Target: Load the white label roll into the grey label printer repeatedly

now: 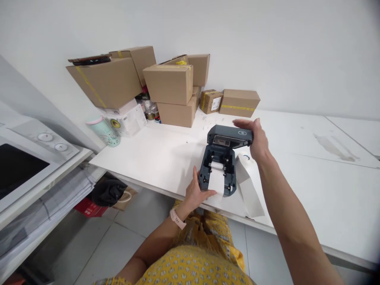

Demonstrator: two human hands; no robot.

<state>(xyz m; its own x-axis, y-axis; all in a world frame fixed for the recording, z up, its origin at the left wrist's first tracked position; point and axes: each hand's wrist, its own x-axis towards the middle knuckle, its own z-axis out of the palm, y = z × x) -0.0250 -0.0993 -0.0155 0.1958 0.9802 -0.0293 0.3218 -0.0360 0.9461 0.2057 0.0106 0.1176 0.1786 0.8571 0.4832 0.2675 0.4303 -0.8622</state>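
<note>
A dark grey label printer [204, 166] sits near the table's front edge with its lid [230, 132] tilted up. Inside lies a small white label roll [217, 165], and its paper strip [216, 182] runs out over the front. My left hand [196, 190] is closed on the printer's front left corner, fingers along the side and thumb across the strip's end. At the lid's right edge my right hand [257, 138] is curled, thumb and fingers gripping it. Right of the printer stands another white label roll [246, 162], partly unwound toward the table edge.
Cardboard boxes [169, 85] are stacked at the back left, with two smaller ones, including a long box [240, 101], against the wall. A mint tumbler [103, 130] leans near the table's left end. A microwave [35, 154] stands on a shelf at far left.
</note>
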